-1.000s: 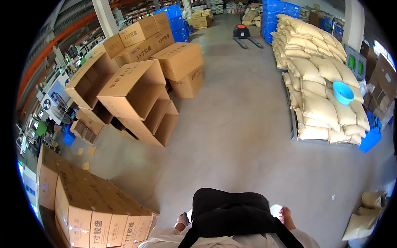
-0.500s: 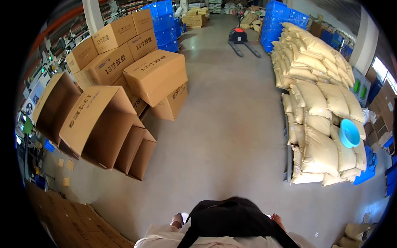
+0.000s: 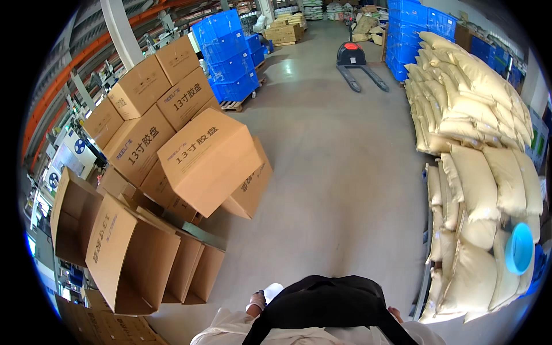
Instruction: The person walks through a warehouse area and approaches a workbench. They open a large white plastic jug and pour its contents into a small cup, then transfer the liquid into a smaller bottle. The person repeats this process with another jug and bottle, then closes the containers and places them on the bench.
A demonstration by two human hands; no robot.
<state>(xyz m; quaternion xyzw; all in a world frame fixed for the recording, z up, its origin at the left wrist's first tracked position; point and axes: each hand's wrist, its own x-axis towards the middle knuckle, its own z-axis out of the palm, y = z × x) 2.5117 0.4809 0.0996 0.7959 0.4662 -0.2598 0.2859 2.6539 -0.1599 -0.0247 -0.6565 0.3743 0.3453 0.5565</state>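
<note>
Left hand (image 3: 255,304) and right hand (image 3: 395,314) (partly hidden, can't tell finger spread or grip) flank black strapped bag (image 3: 328,302), blue basin (image 3: 520,249) near sack stack's (image 3: 470,277) right edge.

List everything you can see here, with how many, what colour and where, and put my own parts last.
Closed boxes: at least seven, brown, stacked left
Open boxes: at least three, brown, lower left
Crates: many, blue, stacked at the back, both sides
Sacks: many, tan, piled right
Basin: one, light blue, on the nearer sacks
Pallet jack: one, black and red, back centre
Machines: several, mostly white, far left
Floor: one, grey, middle
Black bag or garment: one, black, bottom centre
White shape: one, white, by the left hand, unclear
Left hand: one, bare, bottom
Right hand: one, bare, bottom, partly hidden
</note>
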